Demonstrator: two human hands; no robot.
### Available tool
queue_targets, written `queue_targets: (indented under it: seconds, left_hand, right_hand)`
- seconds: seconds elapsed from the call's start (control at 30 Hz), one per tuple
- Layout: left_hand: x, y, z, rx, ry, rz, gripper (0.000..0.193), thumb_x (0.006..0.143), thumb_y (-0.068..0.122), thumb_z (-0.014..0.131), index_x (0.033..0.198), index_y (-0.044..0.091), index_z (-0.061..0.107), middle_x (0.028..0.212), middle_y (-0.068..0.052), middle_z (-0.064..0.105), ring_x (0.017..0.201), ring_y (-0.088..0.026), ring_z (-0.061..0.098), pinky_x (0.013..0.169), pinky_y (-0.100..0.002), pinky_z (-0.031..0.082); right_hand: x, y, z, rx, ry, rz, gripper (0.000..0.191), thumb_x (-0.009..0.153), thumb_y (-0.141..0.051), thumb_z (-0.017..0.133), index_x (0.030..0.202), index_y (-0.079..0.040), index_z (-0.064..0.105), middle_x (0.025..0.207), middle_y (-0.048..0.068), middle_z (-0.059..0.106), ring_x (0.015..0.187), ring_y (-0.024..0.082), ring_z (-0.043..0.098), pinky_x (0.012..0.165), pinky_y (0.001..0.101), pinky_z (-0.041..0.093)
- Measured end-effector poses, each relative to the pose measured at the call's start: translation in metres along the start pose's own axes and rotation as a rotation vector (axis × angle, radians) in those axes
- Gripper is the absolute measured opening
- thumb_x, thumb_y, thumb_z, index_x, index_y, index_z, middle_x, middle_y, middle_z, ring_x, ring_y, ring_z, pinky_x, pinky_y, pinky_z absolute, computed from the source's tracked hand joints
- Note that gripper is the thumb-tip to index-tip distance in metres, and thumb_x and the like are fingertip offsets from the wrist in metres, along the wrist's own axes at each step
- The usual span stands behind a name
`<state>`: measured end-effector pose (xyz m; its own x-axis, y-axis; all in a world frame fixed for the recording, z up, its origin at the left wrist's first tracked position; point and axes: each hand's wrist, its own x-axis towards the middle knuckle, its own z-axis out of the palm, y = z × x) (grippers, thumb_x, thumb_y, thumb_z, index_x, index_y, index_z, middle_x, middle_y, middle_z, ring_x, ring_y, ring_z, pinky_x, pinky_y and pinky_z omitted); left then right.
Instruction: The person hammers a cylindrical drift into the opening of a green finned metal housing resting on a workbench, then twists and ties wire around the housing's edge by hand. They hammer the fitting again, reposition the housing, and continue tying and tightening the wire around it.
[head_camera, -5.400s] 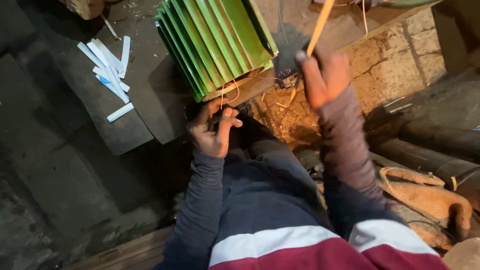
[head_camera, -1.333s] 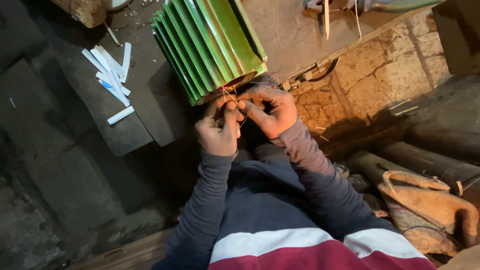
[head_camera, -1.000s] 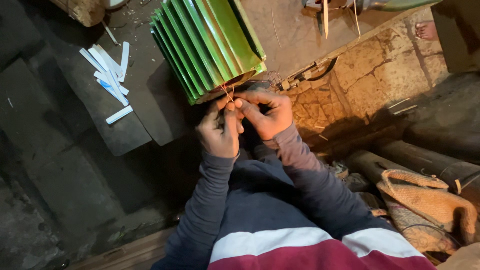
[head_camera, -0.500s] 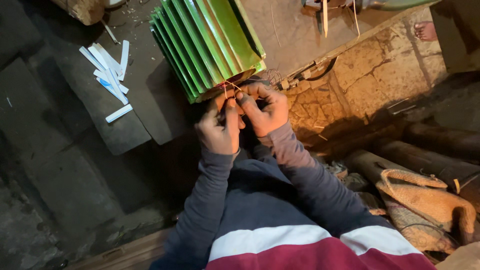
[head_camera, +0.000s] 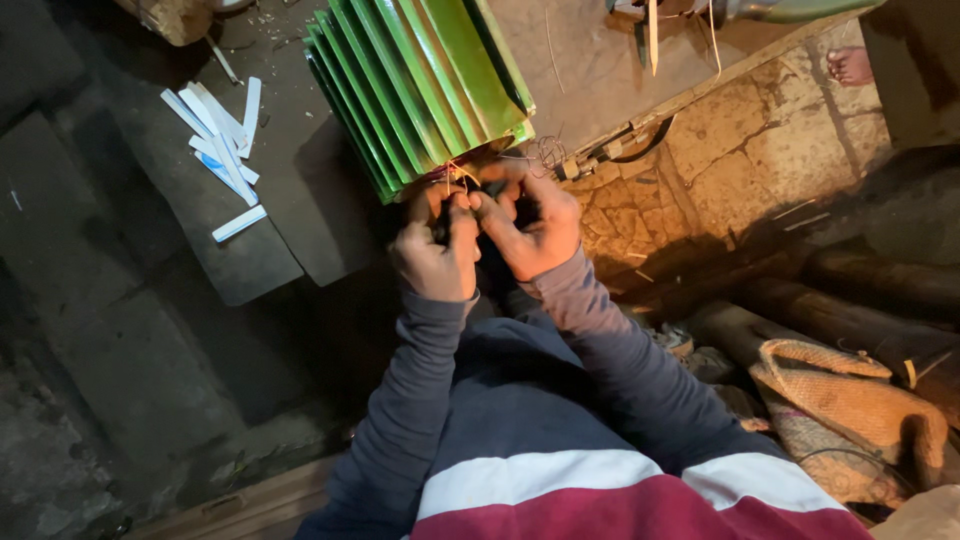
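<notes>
Wire (head_camera: 455, 178) between both grips, under green finned housing (head_camera: 420, 85)

One green finned motor housing (head_camera: 420, 85) stands at the far middle, and two hands work at its near end — the left hand (head_camera: 437, 255) and the right hand (head_camera: 530, 230), both closed around thin wires that cannot be counted. To the far left lies a loose heap of white strips (head_camera: 222, 150) — roughly seven, though they overlap. One woven sack (head_camera: 850, 410) sits near right, and one bare foot (head_camera: 852, 66) shows far right.
</notes>
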<state>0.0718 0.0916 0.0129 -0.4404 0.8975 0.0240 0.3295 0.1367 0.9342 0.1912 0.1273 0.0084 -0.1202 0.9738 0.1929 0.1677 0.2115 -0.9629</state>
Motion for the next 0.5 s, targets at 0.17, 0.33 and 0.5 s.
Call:
queue_targets:
  seconds: [0.17, 0.33, 0.5]
  left_hand:
    - [0.0, -0.003, -0.001, 0.003, -0.027, -0.018, 0.014, 0.099, 0.015, 0.063, 0.103, 0.004, 0.07, 0.059, -0.005, 0.065, 0.049, -0.011, 0.065, 0.049, -0.028, 0.051]
    - [-0.002, -0.004, -0.002, -0.039, -0.052, -0.017, 0.017, 0.103, 0.02, 0.064, 0.106, 0.005, 0.071, 0.065, -0.004, 0.069, 0.051, -0.01, 0.066, 0.05, -0.026, 0.051]
    - [-0.02, -0.007, -0.001, -0.108, -0.055, 0.025, 0.029, 0.105, 0.015, 0.058, 0.132, 0.003, 0.06, 0.073, -0.004, 0.07, 0.053, -0.008, 0.062, 0.053, -0.024, 0.051]
  right_hand:
    - [0.003, -0.004, -0.005, -0.092, -0.026, -0.265, 0.027, 0.089, 0.005, 0.073, 0.115, 0.001, 0.07, 0.09, 0.012, 0.061, 0.077, 0.022, 0.062, 0.07, 0.0304, 0.05]
    - [0.012, -0.001, -0.01, -0.123, -0.089, -0.273, 0.025, 0.089, 0.005, 0.073, 0.114, -0.001, 0.071, 0.089, 0.011, 0.06, 0.076, 0.025, 0.062, 0.07, 0.0327, 0.049]
    - [0.02, 0.003, -0.014, -0.216, -0.054, -0.303, 0.021, 0.087, 0.002, 0.073, 0.108, -0.002, 0.072, 0.083, 0.01, 0.056, 0.077, 0.028, 0.062, 0.07, 0.0363, 0.048]
